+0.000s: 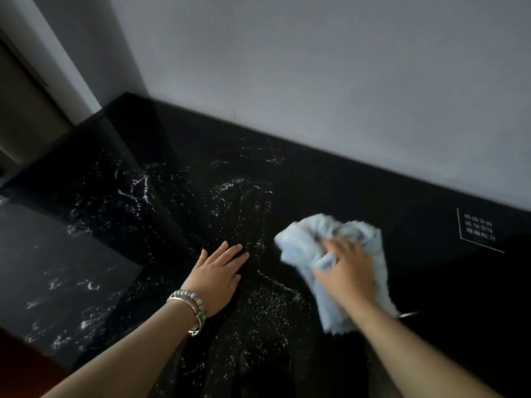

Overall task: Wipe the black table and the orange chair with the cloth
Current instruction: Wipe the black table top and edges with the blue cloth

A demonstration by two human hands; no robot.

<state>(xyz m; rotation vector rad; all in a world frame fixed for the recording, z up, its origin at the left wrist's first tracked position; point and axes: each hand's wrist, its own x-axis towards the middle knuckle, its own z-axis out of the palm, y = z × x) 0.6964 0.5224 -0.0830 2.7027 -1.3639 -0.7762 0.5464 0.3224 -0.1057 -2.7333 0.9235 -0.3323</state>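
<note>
Right hand (344, 271) clenched on crumpled pale-blue cloth (310, 242), pressing it onto black table (359, 191); cloth's long axis runs near-to-far. My left hand (217, 272) lies flat, fingers spread, just left of it.

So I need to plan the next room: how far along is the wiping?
Early to midway. The black table looks clean on its right side. The right hand presses the light blue cloth there; the left hand rests flat. White specks cover the middle and left. The orange chair is not in view.
</note>
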